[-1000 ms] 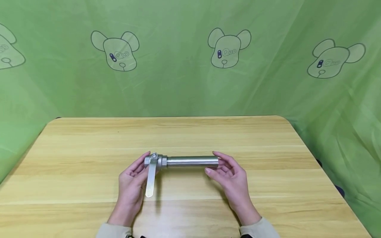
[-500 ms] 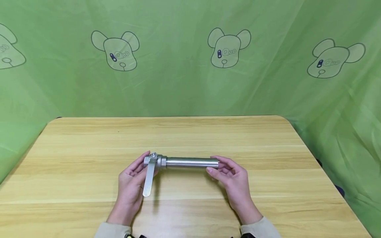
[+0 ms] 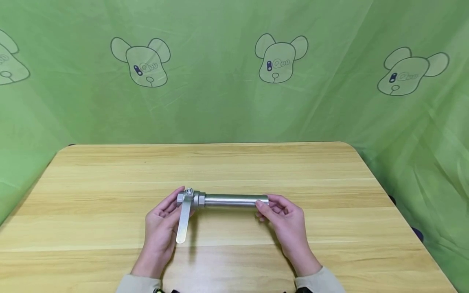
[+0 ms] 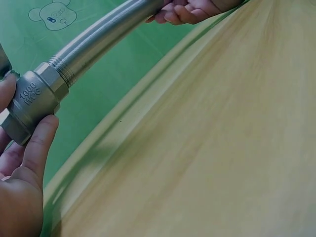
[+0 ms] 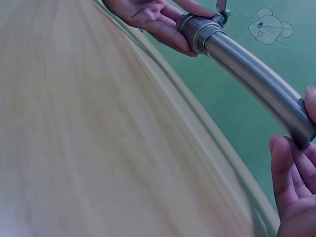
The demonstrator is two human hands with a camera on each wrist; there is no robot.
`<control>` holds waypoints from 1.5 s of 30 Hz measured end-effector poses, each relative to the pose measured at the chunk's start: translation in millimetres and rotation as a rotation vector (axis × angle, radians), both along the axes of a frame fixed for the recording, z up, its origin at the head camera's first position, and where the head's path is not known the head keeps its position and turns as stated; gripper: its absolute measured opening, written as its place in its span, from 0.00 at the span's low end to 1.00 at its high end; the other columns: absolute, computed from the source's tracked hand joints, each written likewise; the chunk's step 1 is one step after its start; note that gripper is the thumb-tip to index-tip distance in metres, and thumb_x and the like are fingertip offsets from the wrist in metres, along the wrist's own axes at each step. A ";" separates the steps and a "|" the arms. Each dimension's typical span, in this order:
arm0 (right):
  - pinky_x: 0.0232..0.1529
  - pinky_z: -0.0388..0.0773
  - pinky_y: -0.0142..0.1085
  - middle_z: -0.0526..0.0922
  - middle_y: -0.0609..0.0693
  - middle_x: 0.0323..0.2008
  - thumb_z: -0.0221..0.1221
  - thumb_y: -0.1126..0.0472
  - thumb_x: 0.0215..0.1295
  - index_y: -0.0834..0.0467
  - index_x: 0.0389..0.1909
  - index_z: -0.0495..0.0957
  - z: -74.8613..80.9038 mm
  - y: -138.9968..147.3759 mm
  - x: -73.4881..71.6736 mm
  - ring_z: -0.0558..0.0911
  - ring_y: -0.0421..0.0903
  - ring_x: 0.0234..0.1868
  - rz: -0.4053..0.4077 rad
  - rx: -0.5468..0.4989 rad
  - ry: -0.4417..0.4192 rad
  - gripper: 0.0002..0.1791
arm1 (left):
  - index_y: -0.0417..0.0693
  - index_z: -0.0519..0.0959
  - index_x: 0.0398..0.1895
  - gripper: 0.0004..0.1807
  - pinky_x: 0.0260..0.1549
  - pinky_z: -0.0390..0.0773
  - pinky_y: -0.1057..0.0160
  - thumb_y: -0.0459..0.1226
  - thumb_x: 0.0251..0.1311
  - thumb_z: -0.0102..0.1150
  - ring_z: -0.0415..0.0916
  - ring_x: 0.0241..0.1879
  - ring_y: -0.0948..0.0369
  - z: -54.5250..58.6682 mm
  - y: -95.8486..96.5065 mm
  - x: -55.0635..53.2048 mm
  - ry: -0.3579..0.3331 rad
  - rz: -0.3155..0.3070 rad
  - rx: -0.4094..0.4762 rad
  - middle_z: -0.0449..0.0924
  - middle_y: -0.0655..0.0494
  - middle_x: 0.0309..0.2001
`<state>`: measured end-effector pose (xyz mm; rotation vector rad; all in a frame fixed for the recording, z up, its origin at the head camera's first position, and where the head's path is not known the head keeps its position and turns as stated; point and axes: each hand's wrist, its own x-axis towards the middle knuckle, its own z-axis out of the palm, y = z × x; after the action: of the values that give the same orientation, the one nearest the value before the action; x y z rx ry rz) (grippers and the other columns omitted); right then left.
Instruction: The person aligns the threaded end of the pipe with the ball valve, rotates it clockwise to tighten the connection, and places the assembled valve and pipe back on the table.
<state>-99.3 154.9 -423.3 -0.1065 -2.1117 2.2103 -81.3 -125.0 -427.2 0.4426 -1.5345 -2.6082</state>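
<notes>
A metal ball valve [image 3: 196,199] with a flat lever handle [image 3: 183,224] is joined to a smooth steel pipe [image 3: 231,200]. Threads show where the pipe meets the valve in the left wrist view. My left hand [image 3: 160,230] grips the valve body, its thumb behind the lever, which points toward me. At the pipe's far right end, my right hand [image 3: 291,228] holds it with the thumb on top and fingers behind and below. Valve and pipe lie level across the view, held above the table. Raised lettering reading "1000 WOG" marks the valve body [image 4: 34,101].
The wood-grain table [image 3: 234,167] stretches out beneath and beyond the hands. Green cloth [image 3: 216,101] printed with mouse-like cartoon heads hangs behind it and along both sides.
My right thumb has come up from below the pipe onto its end, and the fingers have shifted around it. The lever's tip has swung slightly left; the left hand stays nearly still.
</notes>
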 end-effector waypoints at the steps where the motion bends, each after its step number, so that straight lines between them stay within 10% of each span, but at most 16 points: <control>1: 0.36 0.93 0.33 0.91 0.47 0.34 0.72 0.72 0.64 0.70 0.55 0.82 0.0 0.1 -0.2 0.89 0.42 0.32 0.002 0.006 0.000 0.19 | 0.47 0.84 0.64 0.26 0.55 0.91 0.60 0.19 0.67 0.61 0.90 0.53 0.61 0.1 -0.1 0.0 -0.001 0.000 0.002 0.93 0.58 0.52; 8: 0.49 0.92 0.31 0.83 0.50 0.44 0.75 0.80 0.50 0.65 0.67 0.78 -1.6 3.3 1.3 0.87 0.40 0.41 0.088 0.029 0.058 0.39 | 0.52 0.86 0.62 0.25 0.57 0.91 0.60 0.21 0.68 0.63 0.90 0.53 0.63 -0.2 -1.4 -0.4 -0.017 0.004 0.015 0.93 0.61 0.53; 35: 0.24 0.89 0.33 0.88 0.53 0.25 0.72 0.65 0.68 0.67 0.45 0.84 -1.3 2.3 -1.2 0.85 0.42 0.22 0.058 0.052 -0.032 0.11 | 0.50 0.85 0.64 0.25 0.57 0.91 0.58 0.21 0.68 0.63 0.90 0.53 0.61 0.5 -0.5 0.2 0.002 -0.018 0.000 0.92 0.60 0.53; 45: 0.43 0.91 0.29 0.84 0.48 0.42 0.75 0.76 0.55 0.62 0.67 0.77 -2.9 5.9 0.5 0.86 0.40 0.40 0.173 0.115 0.104 0.36 | 0.54 0.88 0.57 0.23 0.56 0.91 0.60 0.21 0.68 0.62 0.90 0.54 0.63 0.5 -1.1 1.1 0.014 -0.013 0.026 0.93 0.61 0.53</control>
<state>-98.9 160.8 -426.1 0.2016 -2.2613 2.1225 -80.2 -126.1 -426.7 0.4161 -1.5062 -2.6381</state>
